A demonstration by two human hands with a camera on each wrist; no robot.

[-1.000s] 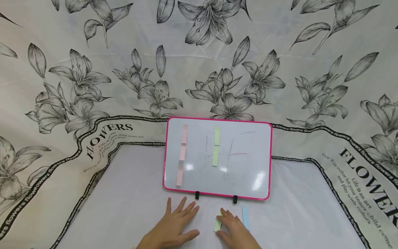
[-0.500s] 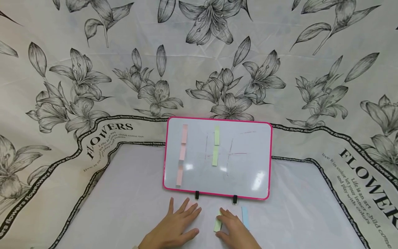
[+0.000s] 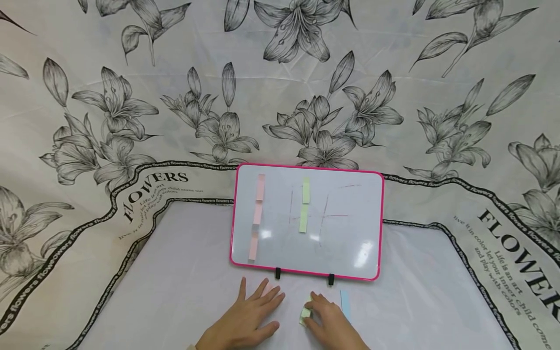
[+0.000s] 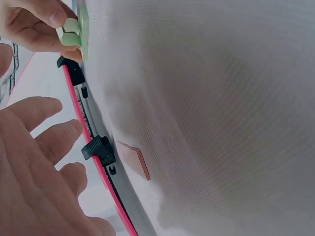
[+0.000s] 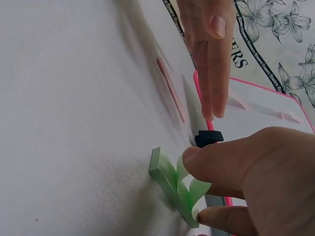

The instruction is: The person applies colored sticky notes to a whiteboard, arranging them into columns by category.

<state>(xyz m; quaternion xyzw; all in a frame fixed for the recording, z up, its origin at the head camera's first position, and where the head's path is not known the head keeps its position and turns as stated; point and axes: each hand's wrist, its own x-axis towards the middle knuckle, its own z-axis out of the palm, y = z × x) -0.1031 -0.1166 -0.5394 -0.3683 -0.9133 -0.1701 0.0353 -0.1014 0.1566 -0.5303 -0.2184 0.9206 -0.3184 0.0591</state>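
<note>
We see the right hand (image 3: 330,322) with thumb and fingers pinching a curled sheet (image 5: 197,189) of the green sticky pad (image 5: 167,179), which lies on the tabletop (image 3: 175,296) under those fingertips. We find the left hand (image 3: 242,318) with its fingers spread, over the tabletop; the pink sticky pad (image 4: 134,160) lies below and just beyond its fingertips. To the right of the right hand we see a blue sticky pad (image 3: 345,301). Beyond both hands a pink-edged whiteboard (image 3: 345,238) stands tilted on black feet (image 3: 277,273). On it we count three pink strips (image 3: 258,213) beyond the left hand and two green strips (image 3: 303,218) nearer the right hand's side.
</note>
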